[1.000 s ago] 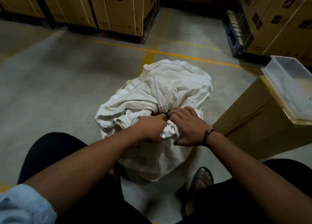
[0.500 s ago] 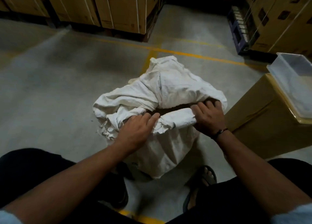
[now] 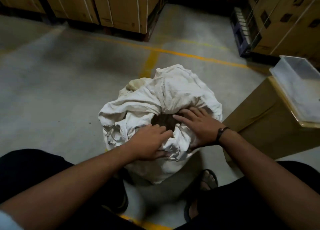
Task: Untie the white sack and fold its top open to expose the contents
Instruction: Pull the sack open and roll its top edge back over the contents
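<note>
The white sack (image 3: 180,91) stands on the concrete floor between my knees. Its top cloth is rolled outward into a thick rim around a round mouth. Dark brown contents (image 3: 162,121) show inside the mouth. My left hand (image 3: 150,143) lies on the near-left part of the rolled rim, fingers spread over the cloth toward the opening. My right hand (image 3: 199,125) presses flat on the right part of the rim, fingertips at the edge of the dark contents. A dark band sits on my right wrist.
A brown cardboard box (image 3: 270,125) stands close on the right, with a clear plastic tub (image 3: 297,84) on top. Strapped cartons (image 3: 121,8) line the back. A dark pallet (image 3: 242,27) is at the back right. Yellow floor lines (image 3: 173,52) cross behind the sack.
The sack's mouth has widened from a pinched gather to a round opening showing dark contents. Both hands moved apart along the rim and now rest flat on the rolled cloth.
</note>
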Motion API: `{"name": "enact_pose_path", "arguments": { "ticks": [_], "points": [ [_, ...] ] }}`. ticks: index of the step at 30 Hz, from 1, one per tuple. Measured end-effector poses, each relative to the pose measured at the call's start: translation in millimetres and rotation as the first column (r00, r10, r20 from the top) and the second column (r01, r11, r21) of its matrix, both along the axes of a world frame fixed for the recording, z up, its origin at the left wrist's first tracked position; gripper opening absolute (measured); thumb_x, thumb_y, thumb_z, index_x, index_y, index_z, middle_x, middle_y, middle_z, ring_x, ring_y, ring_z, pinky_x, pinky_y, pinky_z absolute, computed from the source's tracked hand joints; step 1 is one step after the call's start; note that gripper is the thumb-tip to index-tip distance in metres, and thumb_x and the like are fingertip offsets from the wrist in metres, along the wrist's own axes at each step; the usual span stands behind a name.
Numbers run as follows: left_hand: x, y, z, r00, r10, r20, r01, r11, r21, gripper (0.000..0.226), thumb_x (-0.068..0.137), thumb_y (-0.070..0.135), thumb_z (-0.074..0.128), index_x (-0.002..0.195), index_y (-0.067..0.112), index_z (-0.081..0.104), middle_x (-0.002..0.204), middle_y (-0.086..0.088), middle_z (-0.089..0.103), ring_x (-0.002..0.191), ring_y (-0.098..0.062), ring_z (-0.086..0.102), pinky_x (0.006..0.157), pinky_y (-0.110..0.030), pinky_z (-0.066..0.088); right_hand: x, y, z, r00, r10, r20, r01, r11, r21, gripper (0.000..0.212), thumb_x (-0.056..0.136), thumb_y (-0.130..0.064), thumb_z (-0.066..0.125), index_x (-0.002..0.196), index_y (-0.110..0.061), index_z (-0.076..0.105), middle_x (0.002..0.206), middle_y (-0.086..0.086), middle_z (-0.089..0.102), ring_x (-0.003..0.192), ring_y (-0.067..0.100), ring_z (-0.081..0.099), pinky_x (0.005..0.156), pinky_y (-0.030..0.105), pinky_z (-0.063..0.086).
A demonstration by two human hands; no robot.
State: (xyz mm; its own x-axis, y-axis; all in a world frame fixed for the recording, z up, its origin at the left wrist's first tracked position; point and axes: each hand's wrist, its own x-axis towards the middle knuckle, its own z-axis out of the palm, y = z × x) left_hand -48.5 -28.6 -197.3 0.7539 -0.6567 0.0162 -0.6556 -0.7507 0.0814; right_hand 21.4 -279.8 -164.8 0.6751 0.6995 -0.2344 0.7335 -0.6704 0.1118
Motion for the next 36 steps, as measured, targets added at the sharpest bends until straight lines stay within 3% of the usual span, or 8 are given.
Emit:
{"name": "enact_pose_path", "arguments": {
  "ticks": [6,9,13,18,21,28,30,36],
  "points": [
    [-25,8,-3,0.927,-0.197,0.318,0.235,0.968,-0.087,0.020,0.091,0.018,0.058,0.110,0.015,0.055,0.089,-0.005,0.055,0.064,-0.026,0.052,0.053,-0.039,0.043,15,-29,-26,0.868,-0.428,-0.252,0.459,0.885,0.077,0.143,0.037,-0.085,0.072,0.154,-0.031,0.010,0.155,0.006,0.026,0.144,0.033,0.027,0.116,0.051,0.031],
    [-35,15,-12,0.905,-0.060,0.421,0.118,0.986,-0.114,0.024,0.105,0.014,0.039,0.105,0.016,0.063,0.086,-0.006,0.057,0.066,-0.024,0.053,0.054,-0.039,0.043,19,-41,-40,0.778,-0.523,-0.348,0.543,0.839,-0.046,0.151,0.034,-0.090,0.068,0.156,-0.022,0.011,0.160,0.010,0.024,0.145,0.033,0.028,0.119,0.041,0.029],
    [-27,20,-14,0.952,0.074,0.295,-0.046,0.994,-0.104,0.015,0.088,0.025,0.063,0.102,0.020,0.062,0.090,-0.003,0.054,0.074,-0.024,0.055,0.061,-0.038,0.042,29,-30,-32,0.800,-0.480,-0.361,0.497,0.866,-0.049,0.149,0.033,-0.087,0.070,0.156,-0.026,0.010,0.157,0.013,0.029,0.142,0.034,0.034,0.117,0.042,0.034],
    [-15,4,-3,0.981,0.173,0.087,-0.176,0.984,0.028,0.051,0.066,0.060,0.072,0.097,0.022,0.055,0.099,0.000,0.054,0.087,-0.023,0.055,0.069,-0.038,0.046,29,-18,-6,0.804,-0.500,-0.321,0.509,0.858,-0.061,0.081,0.062,-0.065,0.081,0.123,-0.017,0.059,0.125,0.010,0.063,0.109,0.027,0.059,0.091,0.034,0.049],
    [-12,-5,-8,0.984,0.176,0.038,-0.178,0.983,0.046,0.049,0.072,0.057,0.070,0.105,0.023,0.056,0.099,-0.001,0.060,0.080,-0.026,0.065,0.064,-0.037,0.050,22,-26,1,0.611,-0.672,-0.419,0.754,0.655,0.049,0.063,0.076,-0.065,0.072,0.121,-0.021,0.065,0.129,0.008,0.063,0.108,0.026,0.060,0.085,0.032,0.049],
    [-26,-24,-32,0.999,0.043,0.025,-0.042,0.998,-0.040,0.049,0.074,0.049,0.075,0.108,0.027,0.048,0.097,0.002,0.060,0.072,-0.023,0.063,0.051,-0.034,0.046,-7,-1,-35,0.073,-0.596,-0.799,0.995,-0.009,0.098,0.157,0.036,-0.091,0.072,0.157,-0.010,0.015,0.159,0.017,0.031,0.137,0.040,0.043,0.103,0.055,0.048],
    [-41,-34,-44,0.998,-0.050,0.048,0.051,0.998,-0.034,0.045,0.074,0.039,0.076,0.105,0.024,0.047,0.095,-0.001,0.056,0.071,-0.024,0.060,0.047,-0.034,0.040,-13,20,-40,0.147,-0.600,-0.787,0.974,-0.050,0.221,0.154,0.047,-0.077,0.083,0.158,-0.011,0.001,0.162,0.018,0.016,0.143,0.040,0.033,0.112,0.052,0.040],
    [-44,-50,-42,0.998,-0.064,0.021,0.065,0.997,-0.034,0.062,0.086,0.074,0.051,0.112,0.018,0.054,0.116,-0.008,0.059,0.108,-0.033,0.057,0.086,-0.044,0.042,-12,28,-52,0.438,-0.762,-0.477,0.866,0.215,0.452,0.111,0.071,-0.040,0.082,0.154,-0.009,0.016,0.148,0.025,0.029,0.123,0.048,0.050,0.101,0.047,0.048]
  ]
}}
